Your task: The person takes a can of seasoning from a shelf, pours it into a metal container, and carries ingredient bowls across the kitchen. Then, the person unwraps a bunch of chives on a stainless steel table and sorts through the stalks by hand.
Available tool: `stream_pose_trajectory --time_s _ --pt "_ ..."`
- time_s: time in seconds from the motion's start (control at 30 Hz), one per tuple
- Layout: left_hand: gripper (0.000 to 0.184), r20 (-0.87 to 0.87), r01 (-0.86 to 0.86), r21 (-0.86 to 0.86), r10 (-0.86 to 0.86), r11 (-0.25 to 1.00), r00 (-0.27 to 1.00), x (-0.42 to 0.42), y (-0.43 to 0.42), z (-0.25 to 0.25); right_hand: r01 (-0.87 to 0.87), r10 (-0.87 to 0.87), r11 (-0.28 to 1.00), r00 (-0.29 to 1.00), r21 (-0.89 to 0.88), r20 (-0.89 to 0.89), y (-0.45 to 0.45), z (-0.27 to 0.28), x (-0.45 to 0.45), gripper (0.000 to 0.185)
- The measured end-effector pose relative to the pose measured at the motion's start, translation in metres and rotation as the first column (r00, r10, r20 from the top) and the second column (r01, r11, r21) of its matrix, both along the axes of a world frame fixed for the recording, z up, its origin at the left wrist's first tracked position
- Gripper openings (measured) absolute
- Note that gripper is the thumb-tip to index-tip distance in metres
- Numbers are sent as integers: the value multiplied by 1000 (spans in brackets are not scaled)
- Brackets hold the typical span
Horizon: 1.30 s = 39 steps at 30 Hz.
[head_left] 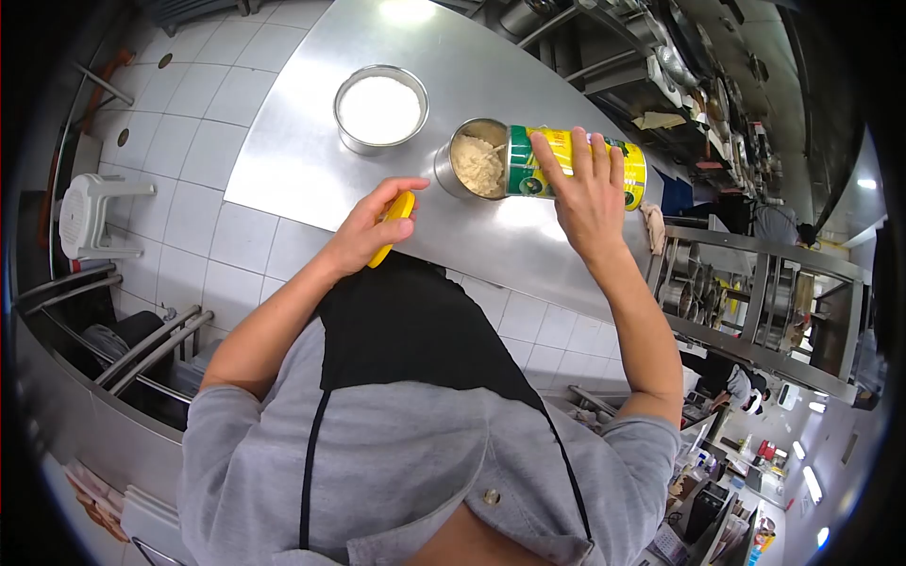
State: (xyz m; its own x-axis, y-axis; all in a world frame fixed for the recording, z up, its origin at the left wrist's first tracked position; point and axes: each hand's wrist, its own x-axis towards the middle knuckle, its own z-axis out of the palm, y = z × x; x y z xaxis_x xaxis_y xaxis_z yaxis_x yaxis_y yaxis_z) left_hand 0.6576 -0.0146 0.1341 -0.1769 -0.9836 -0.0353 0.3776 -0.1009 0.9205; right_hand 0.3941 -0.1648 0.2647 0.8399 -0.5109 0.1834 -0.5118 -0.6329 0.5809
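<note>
My right hand [587, 193] grips a yellow and green can [522, 162], which lies tipped on its side with its mouth at the rim of a steel bowl [444, 171]. Pale beige powder [477, 165] fills much of that bowl. Between the thumb and fingers of my left hand [363, 231] is a yellow plastic lid [391, 229], held on edge near the table's front edge. A second steel bowl [351, 141], holding white powder [379, 109], stands farther left, apart from both hands.
The bowls stand on a steel table [311, 104]. A crumpled cloth [653, 227] is by the can's base. Steel shelving with pans [694, 283] stands at right. On the tiled floor at left is a white plastic stool [90, 217]. A person [741, 385] is in the background.
</note>
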Motion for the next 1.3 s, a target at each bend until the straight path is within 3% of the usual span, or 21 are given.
stream_pose_trajectory --time_s 0.07,0.27,0.37,0.67,0.77,0.87,0.93,1.07,1.17,1.3 --pt "77 19 -26 29 25 999 1000 0 -2 2 14 -16 999 998 33 56 -2 0 -5 65" --pt "73 -28 30 121 -27 992 999 -1 -4 -4 -11 9 1000 998 24 63 1 1 -7 66" --pt "72 -9 47 101 -47 994 999 -5 -10 0 12 -12 1000 1000 -2 6 -2 -1 -7 68" --pt "76 -56 31 116 -25 993 998 -8 -15 3 -17 14 1000 991 17 135 2 -6 -12 70" --pt "79 -90 1 151 13 988 996 -9 -14 1 32 -35 999 992 29 122 2 -10 -14 69" --pt "79 -148 -24 174 51 985 988 -9 -14 -1 45 -58 997 972 59 227 3 -19 -20 76" --pt "70 -276 -21 225 85 974 958 -8 -13 -2 90 -131 986 942 142 310 9 -21 -22 84" --pt "68 -407 -3 373 167 928 898 -5 -11 6 60 -299 918 754 391 586 17 -37 -30 99" --pt "71 -431 4 445 210 896 877 -5 -12 4 12 -375 885 610 465 698 27 -53 -30 106" --pt "68 -417 42 449 168 892 893 -6 -14 11 -145 -495 837 208 527 844 39 -68 -39 99"
